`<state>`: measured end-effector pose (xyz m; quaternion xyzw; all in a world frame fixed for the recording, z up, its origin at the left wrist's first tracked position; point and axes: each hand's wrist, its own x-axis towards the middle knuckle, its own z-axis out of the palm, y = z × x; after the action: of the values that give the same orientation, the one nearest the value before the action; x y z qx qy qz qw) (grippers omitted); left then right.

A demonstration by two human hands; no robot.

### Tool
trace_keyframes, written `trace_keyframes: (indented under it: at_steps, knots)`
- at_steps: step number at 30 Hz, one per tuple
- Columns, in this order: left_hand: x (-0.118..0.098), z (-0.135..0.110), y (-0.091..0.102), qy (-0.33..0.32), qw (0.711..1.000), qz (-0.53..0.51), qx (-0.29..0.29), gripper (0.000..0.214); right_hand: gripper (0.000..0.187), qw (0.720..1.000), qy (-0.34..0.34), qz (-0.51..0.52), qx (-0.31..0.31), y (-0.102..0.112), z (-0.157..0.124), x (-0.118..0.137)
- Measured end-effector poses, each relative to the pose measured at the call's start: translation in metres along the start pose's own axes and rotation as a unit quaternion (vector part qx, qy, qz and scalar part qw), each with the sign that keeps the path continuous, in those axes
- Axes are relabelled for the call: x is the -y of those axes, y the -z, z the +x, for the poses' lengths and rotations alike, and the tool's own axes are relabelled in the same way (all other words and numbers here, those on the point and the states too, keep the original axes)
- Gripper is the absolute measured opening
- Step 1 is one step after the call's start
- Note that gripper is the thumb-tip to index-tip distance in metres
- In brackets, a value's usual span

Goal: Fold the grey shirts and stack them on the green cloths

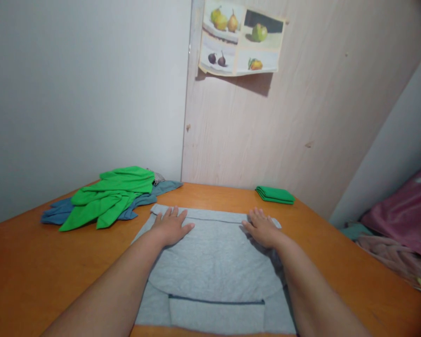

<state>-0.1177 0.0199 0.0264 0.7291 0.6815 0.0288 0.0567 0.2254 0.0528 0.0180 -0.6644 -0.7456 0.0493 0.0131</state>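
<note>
A grey garment (pixel 214 257) lies spread on the orange table, its far edge folded over in a narrow band. Near its close edge runs a dark-trimmed panel (pixel 216 314) that looks like a pocket. My left hand (pixel 171 226) rests flat on the far left part of the cloth, fingers spread. On the far right part lies my right hand (pixel 262 228), palm down with its fingers stretched out. Neither hand grips the fabric. My forearms cover parts of the garment's left and right sides.
On the orange table (pixel 73 271), a loose heap of bright green cloth (pixel 115 192) and blue cloth (pixel 58 212) sits at the back left. A folded green cloth (pixel 275 194) lies at the back right. Walls rise behind the table. Pink fabric (pixel 403 215) is beyond its right edge.
</note>
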Motion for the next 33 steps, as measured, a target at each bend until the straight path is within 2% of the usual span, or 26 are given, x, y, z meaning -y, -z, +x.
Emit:
trace_keyframes:
  at_steps: [3, 7, 11, 15, 20, 22, 28, 33]
  knots:
    - [0.0, 0.0, 0.0, -0.001, 1.0, -0.002, -0.004, 0.08, 0.087, 0.999, 0.017, 0.009, 0.047, -0.004, -0.003, 0.01]
    - [0.001, 0.0, 0.0, -0.001, 1.0, -0.003, 0.0, 0.08, 0.091, 0.998, 0.016, 0.01, 0.053, -0.006, -0.005, 0.012]
    - [0.0, 0.001, 0.0, -0.003, 1.0, 0.002, 0.001, 0.08, 0.089, 1.0, 0.018, 0.014, 0.018, -0.004, -0.005, 0.015]
    - [0.0, 0.001, -0.002, -0.003, 1.0, 0.005, 0.002, 0.081, 0.09, 0.997, 0.06, 0.035, -0.023, -0.005, -0.004, 0.026]
    - [0.002, 0.002, -0.004, -0.004, 1.0, 0.002, 0.001, 0.083, 0.098, 0.996, 0.073, 0.032, 0.044, -0.011, -0.003, 0.033]
    - [0.002, 0.002, -0.004, -0.005, 1.0, -0.003, 0.0, 0.084, 0.098, 0.996, 0.072, 0.025, 0.047, -0.012, -0.003, 0.033]
    - [0.0, -0.001, -0.002, -0.004, 1.0, -0.005, -0.011, 0.081, 0.095, 0.997, 0.076, 0.021, -0.002, -0.011, -0.005, 0.04]
    - [-0.005, -0.002, -0.002, -0.045, 0.998, -0.003, -0.053, 0.075, 0.094, 0.99, 0.132, 0.045, -0.036, -0.012, -0.004, 0.054]
